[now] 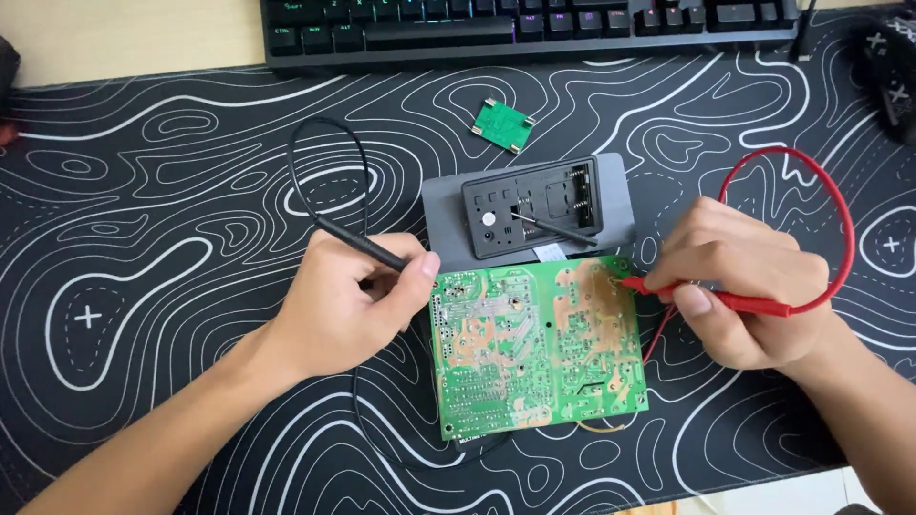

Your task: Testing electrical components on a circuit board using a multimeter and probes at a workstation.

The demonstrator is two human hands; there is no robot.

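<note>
Head view: left hand [348,300] grips black probe [363,243], right hand [744,286] grips red probe [725,298] touching green circuit board [534,348].

Looks like a home desk / hobby electronics bench, not a pro lab. Evidence: big black desk mat [172,286] w/ white contour-line pattern covers nearly the whole frame; backlit mechanical keyboard [530,29] along the top edge, pale wood desktop [124,38] showing at upper left. Electronics gear spread on the mat: large green circuit board [534,353] at centre, solder side up; small green board [503,125] above centre; grey meter case [530,215] lying open, batt. compartment visible; black probe lead [324,181] looped left of centre, red probe lead [811,229] looped at right. Dark game-controller-like item [892,72] at upper right corner, partly cut off.
</note>
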